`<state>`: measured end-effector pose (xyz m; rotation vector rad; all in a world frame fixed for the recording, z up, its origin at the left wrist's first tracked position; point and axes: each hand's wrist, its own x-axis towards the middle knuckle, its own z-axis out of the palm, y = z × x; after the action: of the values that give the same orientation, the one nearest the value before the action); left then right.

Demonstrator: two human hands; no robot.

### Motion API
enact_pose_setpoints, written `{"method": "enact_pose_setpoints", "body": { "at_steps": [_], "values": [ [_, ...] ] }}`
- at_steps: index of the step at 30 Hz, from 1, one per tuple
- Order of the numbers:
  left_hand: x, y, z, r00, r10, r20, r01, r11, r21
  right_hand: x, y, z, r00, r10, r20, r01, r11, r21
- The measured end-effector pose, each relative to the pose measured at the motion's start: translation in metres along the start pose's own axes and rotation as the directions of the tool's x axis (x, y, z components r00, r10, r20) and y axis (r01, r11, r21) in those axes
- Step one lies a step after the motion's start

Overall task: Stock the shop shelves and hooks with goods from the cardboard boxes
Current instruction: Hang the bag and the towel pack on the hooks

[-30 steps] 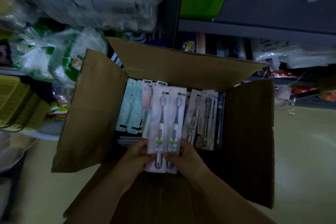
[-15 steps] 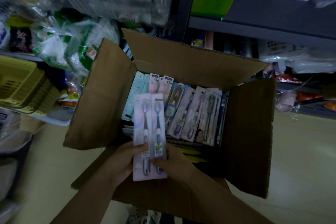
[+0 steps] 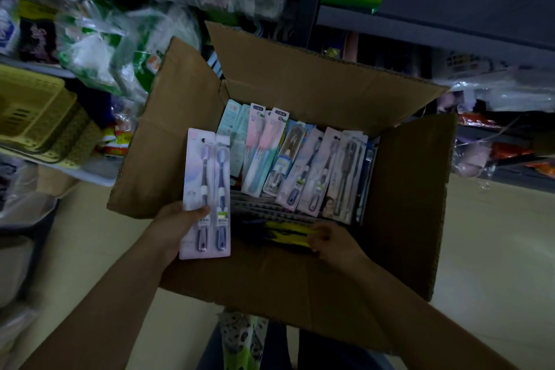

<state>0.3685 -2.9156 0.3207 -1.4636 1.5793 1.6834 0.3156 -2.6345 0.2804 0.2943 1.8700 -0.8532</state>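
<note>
- The cardboard box (image 3: 192, 141) stands open on the floor in front of the shop shelves (image 3: 450, 30), with all flaps folded outward.
- The left hand (image 3: 175, 227) grips a twin-pack of toothbrushes (image 3: 207, 195) by its lower part, thumb on the front of the card. The pack is upright, above the left inner edge of the box.
- The right hand (image 3: 330, 242) reaches into the near side of the box, fingers curled onto a yellow and black packet (image 3: 285, 233). I cannot tell if it really holds this packet or only touches it.
- More toothbrush packs (image 3: 300, 165) stand in a leaning row at the far side of the box.
- Risk, in my judgement: the twin-pack is held only at the bottom by one hand, so it can tip or slip out while attention goes to the right hand.
- Pulling the yellow packet from under the row may knock the leaning packs over.
- The picture is dim and partly blurred, so hooks are not visible.
</note>
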Motion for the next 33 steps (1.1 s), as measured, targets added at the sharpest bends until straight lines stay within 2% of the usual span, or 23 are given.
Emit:
{"method": "enact_pose_setpoints", "body": {
  "at_steps": [4, 10, 15, 18, 21, 25, 30, 33],
  "values": [
    [-0.002, 0.002, -0.007, 1.000, 0.018, -0.002, -0.018, 0.999, 0.051, 0.005, 0.004, -0.006, 0.999, -0.044, -0.005, 0.044, 0.994, -0.100],
    [0.004, 0.001, -0.009, 1.000, -0.001, -0.003, 0.001, 0.998, 0.066, 0.013, 0.001, -0.005, 0.989, -0.102, 0.109, 0.133, 0.932, -0.336],
    [0.009, -0.002, -0.014, 1.000, -0.014, 0.000, 0.014, 0.996, 0.086, 0.027, -0.011, 0.012, 0.956, -0.208, 0.207, 0.277, 0.869, -0.409],
    [0.012, -0.004, -0.015, 1.000, -0.015, -0.013, 0.017, 0.994, 0.106, 0.048, -0.010, 0.027, 0.946, -0.286, 0.153, 0.323, 0.794, -0.515],
    [0.015, -0.005, -0.018, 1.000, -0.025, -0.018, 0.027, 0.994, 0.105, 0.065, -0.006, 0.034, 0.947, -0.293, 0.131, 0.311, 0.737, -0.600],
    [0.014, -0.002, -0.019, 0.999, -0.035, 0.021, 0.032, 0.995, 0.095, 0.051, -0.014, 0.012, 0.941, -0.328, 0.083, 0.316, 0.767, -0.559],
    [0.011, 0.010, -0.008, 0.998, -0.018, 0.059, 0.017, 0.999, 0.033, 0.018, -0.037, -0.041, 0.918, -0.390, -0.076, 0.334, 0.861, -0.384],
    [0.012, 0.023, 0.004, 0.997, -0.005, 0.076, 0.003, 1.000, 0.028, 0.002, -0.056, -0.071, 0.919, -0.347, -0.188, 0.299, 0.923, -0.242]
  ]
}}
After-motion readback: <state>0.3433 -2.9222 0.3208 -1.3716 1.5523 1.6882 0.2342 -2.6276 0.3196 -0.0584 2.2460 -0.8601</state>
